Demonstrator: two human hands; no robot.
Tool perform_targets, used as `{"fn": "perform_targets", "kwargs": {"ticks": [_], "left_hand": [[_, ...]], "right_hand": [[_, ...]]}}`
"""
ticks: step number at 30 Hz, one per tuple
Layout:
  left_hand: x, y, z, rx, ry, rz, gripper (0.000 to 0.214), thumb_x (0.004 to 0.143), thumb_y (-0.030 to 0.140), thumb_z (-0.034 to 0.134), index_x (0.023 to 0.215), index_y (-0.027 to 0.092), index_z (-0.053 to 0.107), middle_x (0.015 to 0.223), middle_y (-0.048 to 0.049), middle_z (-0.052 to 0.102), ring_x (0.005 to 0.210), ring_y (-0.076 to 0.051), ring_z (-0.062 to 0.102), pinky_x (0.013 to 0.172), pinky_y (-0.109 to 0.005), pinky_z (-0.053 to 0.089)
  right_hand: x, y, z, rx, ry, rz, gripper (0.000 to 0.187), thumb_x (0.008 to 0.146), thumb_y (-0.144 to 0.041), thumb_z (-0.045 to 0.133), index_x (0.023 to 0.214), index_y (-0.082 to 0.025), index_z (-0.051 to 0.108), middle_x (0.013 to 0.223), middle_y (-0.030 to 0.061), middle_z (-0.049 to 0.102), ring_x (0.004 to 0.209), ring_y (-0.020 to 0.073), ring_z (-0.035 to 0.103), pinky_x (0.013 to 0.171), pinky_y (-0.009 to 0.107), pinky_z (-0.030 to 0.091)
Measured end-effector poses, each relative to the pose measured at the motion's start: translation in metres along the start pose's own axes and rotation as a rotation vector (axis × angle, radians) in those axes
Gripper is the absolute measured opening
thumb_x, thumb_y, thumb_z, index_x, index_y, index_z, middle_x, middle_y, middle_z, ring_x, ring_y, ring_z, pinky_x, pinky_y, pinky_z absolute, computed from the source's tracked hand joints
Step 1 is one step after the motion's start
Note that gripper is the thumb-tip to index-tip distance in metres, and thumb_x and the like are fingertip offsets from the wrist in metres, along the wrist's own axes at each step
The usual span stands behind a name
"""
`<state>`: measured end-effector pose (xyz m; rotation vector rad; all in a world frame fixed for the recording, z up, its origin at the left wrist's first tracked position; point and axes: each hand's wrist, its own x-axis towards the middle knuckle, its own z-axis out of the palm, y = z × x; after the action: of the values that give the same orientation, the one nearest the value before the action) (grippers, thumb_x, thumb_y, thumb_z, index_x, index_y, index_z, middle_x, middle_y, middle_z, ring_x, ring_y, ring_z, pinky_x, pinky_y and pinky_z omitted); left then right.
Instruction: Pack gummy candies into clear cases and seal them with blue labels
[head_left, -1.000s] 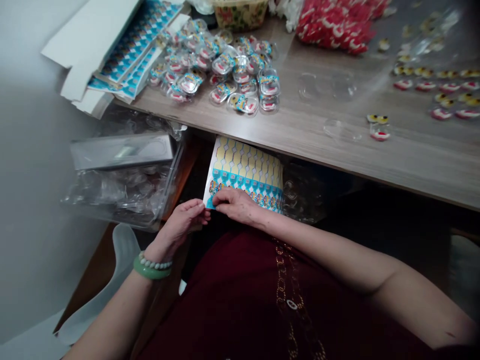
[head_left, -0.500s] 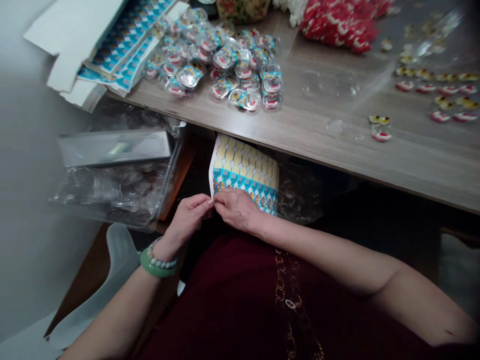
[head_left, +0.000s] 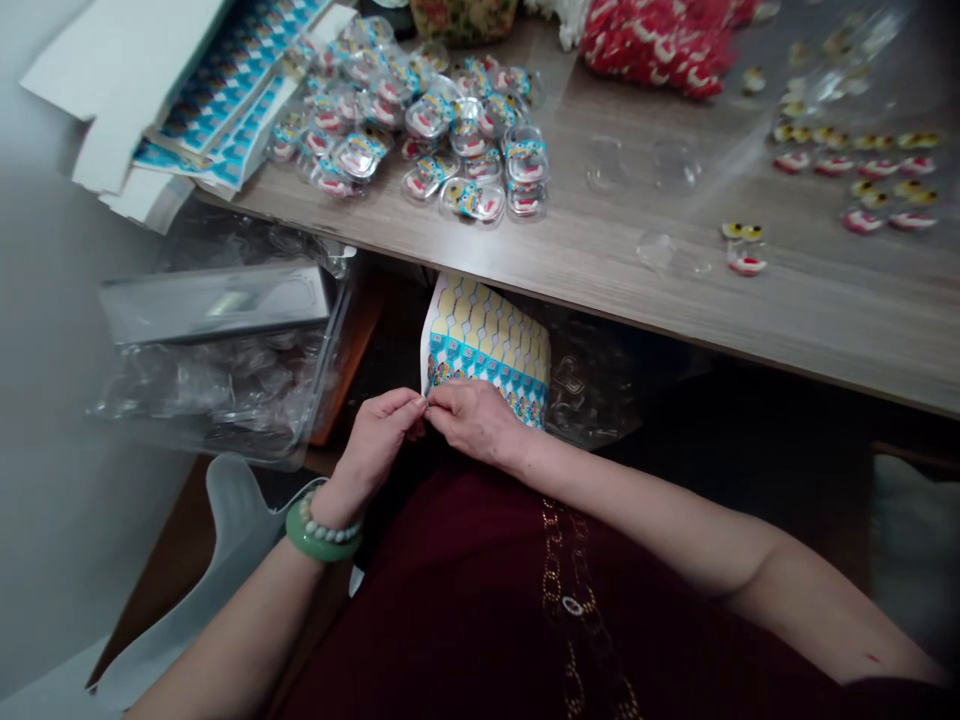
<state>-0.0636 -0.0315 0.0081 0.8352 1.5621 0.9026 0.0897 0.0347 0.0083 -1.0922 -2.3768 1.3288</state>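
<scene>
Yellow honeycomb and turquoise bands on label sheet (head_left: pixel 486 345), maroon top (head_left: pixel 450 600) with gold chain print

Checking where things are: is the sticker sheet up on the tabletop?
No, the sticker sheet sits below the table's edge, the left hand and right hand at its lower corner.

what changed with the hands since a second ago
The left hand has moved up, bringing its fingertips against the right hand at the lower left corner of the printed sticker sheet. Whether the left hand has gripped the sheet is hard to tell. The right hand stays at that corner, and the clear plastic packs on the wood-grain table lie as they were.
</scene>
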Motion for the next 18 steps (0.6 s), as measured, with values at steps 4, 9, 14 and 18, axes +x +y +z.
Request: {"fn": "perform_targets", "kwargs": {"ticks": [4, 9, 14, 18], "left_hand": [[0.002, 0.004, 0.001, 0.258, 0.015, 0.144, 0.034, 0.08, 0.043, 0.063, 0.057, 0.02, 0.055, 0.058, 0.0016, 0.043, 0.06, -0.015, 0.039, 0.056, -0.028, 0.031], [0.005, 0.003, 0.003, 0.123, -0.087, 0.084, 0.031, 0.083, 0.045, 0.062, 0.065, 0.021, 0.059, 0.063, -0.0003, 0.054, 0.063, -0.016, 0.048, 0.062, -0.027, 0.039], [0.006, -0.007, 0.005, -0.097, -0.039, -0.052, 0.024, 0.079, 0.042, 0.066, 0.07, 0.02, 0.061, 0.067, -0.0009, 0.06, 0.061, -0.014, 0.054, 0.062, -0.026, 0.045], [0.007, -0.015, -0.007, 0.065, 0.203, -0.093, 0.024, 0.075, 0.04, 0.067, 0.067, 0.019, 0.062, 0.061, -0.001, 0.059, 0.058, -0.014, 0.054, 0.056, -0.024, 0.044]], "right_hand": [[0.0, -0.001, -0.004, -0.135, -0.02, 0.014, 0.025, 0.088, -0.018, 0.049, 0.072, -0.016, 0.068, 0.077, 0.0057, 0.067, 0.072, 0.0158, 0.058, 0.071, 0.028, 0.04], [0.008, 0.021, 0.003, 0.426, -0.004, 0.254, 0.017, 0.079, -0.019, 0.054, 0.07, -0.019, 0.069, 0.064, -0.0014, 0.065, 0.065, 0.0126, 0.06, 0.064, 0.023, 0.043], [0.009, 0.033, 0.012, 0.697, 0.013, 0.287, 0.013, 0.072, -0.017, 0.057, 0.068, -0.017, 0.069, 0.062, -0.0024, 0.064, 0.063, 0.011, 0.059, 0.065, 0.022, 0.045], [0.012, 0.034, 0.012, 0.486, 0.102, 0.207, 0.014, 0.073, -0.015, 0.056, 0.066, -0.019, 0.067, 0.067, -0.004, 0.063, 0.069, 0.0107, 0.057, 0.067, 0.022, 0.04]]}}
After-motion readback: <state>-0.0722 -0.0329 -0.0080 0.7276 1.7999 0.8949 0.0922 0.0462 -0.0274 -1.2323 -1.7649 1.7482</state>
